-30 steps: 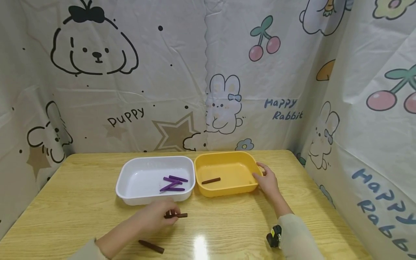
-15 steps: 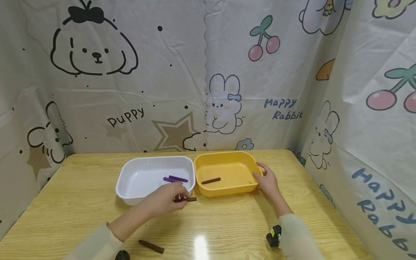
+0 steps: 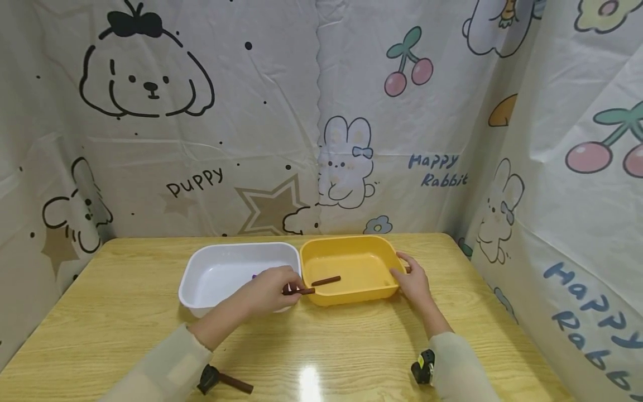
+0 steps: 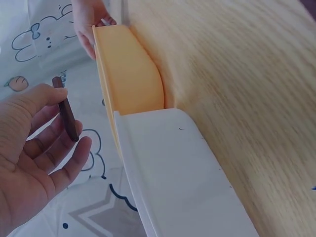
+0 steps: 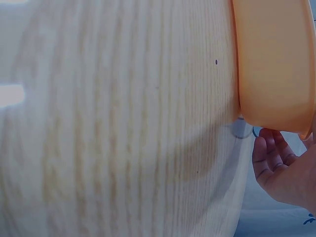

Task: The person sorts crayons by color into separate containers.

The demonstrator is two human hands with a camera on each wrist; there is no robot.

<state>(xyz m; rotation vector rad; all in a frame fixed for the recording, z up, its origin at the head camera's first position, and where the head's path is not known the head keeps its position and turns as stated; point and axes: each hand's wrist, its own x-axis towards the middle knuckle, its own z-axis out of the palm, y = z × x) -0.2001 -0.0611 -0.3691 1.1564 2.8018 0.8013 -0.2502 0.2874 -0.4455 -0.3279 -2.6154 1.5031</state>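
My left hand (image 3: 271,290) pinches a brown crayon (image 3: 306,291) between thumb and fingers. It hovers over the right front corner of the white tray (image 3: 213,276), and the crayon's end reaches the left front rim of the yellow tray (image 3: 366,265). In the left wrist view the brown crayon (image 4: 68,116) stands clear of both trays. Another brown crayon (image 3: 326,281) lies inside the yellow tray. My right hand (image 3: 414,279) holds that tray's right end, thumb over the rim and fingers outside. Purple crayons in the white tray are almost wholly hidden behind my left hand.
One more brown crayon (image 3: 236,383) lies near the table's front, partly covered by the left wrist camera (image 3: 208,379). The trays stand side by side on the wooden table (image 3: 351,346). A patterned cloth (image 3: 281,128) hangs behind and at the sides.
My left hand has carried the brown crayon forward and right, from in front of the white tray to the yellow tray's rim. My right hand has stayed at the yellow tray.
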